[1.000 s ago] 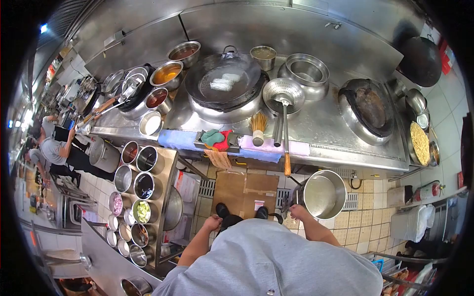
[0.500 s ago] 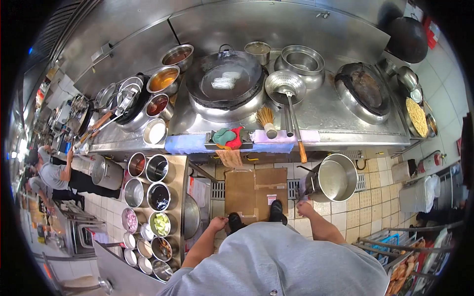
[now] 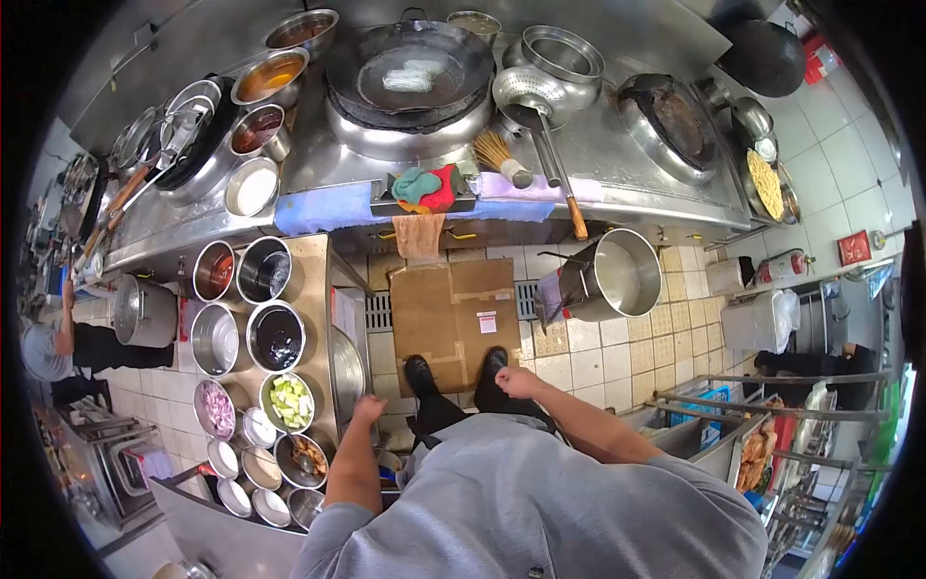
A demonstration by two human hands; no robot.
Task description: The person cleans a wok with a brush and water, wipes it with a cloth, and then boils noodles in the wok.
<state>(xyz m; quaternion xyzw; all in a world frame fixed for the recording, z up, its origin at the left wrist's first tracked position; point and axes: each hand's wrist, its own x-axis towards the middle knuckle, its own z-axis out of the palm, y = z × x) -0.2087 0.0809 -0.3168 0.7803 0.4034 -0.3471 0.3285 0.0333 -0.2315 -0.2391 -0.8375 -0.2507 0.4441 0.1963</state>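
Both hands hang low in front of my body, away from the stove. My left hand (image 3: 368,409) is loosely curled beside the prep table; what it holds, if anything, is too small to tell. My right hand (image 3: 519,383) has its fingers curled together above my right shoe, with its inner side hidden. On the stove, a large black wok (image 3: 413,72) holds a pale white piece of food (image 3: 410,77). A perforated ladle (image 3: 532,95), a bamboo brush (image 3: 502,159) and a wooden-handled tool (image 3: 576,218) lie to its right.
A prep table (image 3: 320,289) with several metal bowls stands at the left. A large pot (image 3: 625,275) is on the floor at the right. Flattened cardboard (image 3: 449,323) lies under my feet. Another person (image 3: 48,349) works at the far left. A rack (image 3: 675,398) stands at lower right.
The view has tilted and shifted, so the stove appears higher and further left. My right hand has come inward toward my body. My left hand has moved closer to the prep table.
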